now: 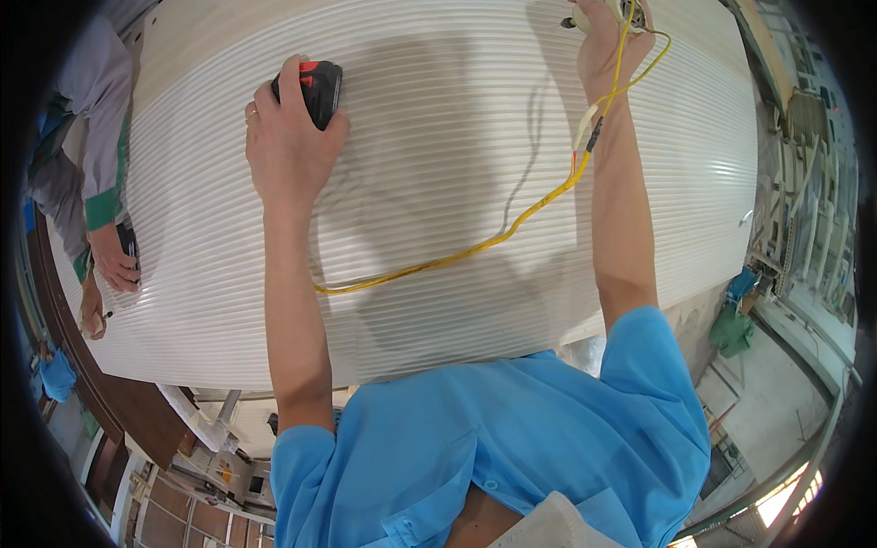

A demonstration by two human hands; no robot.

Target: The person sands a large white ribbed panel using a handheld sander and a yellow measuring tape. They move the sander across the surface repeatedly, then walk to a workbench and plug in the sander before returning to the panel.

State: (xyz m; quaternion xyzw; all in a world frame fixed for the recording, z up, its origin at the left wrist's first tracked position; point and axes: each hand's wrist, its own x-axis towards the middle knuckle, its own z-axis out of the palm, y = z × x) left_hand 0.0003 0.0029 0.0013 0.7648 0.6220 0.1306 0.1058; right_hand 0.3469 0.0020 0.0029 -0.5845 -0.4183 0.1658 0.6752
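Observation:
My left hand (290, 137) rests over a black block with red markings (322, 91), which looks like a power-tool battery pack; the fingers wrap its left side and the thumb lies along its near edge. At the far right, my right hand (605, 46) grips a pale, rounded tool (585, 16) with a dark knob, partly cut off by the picture's upper edge. A yellow cable (512, 228) runs from that tool past a taped, pale joint along my right forearm, then across to my left forearm. Under both hands spreads a large white ridged panel (438, 315).
A co-worker in grey sleeves with green cuffs (105, 208) stands at the left, one hand (114, 260) on a dark block (128, 239) at the panel's edge. A brown board (146, 416) lies beyond the panel's near left corner. Racks (808, 201) and a green bag (731, 331) are at right.

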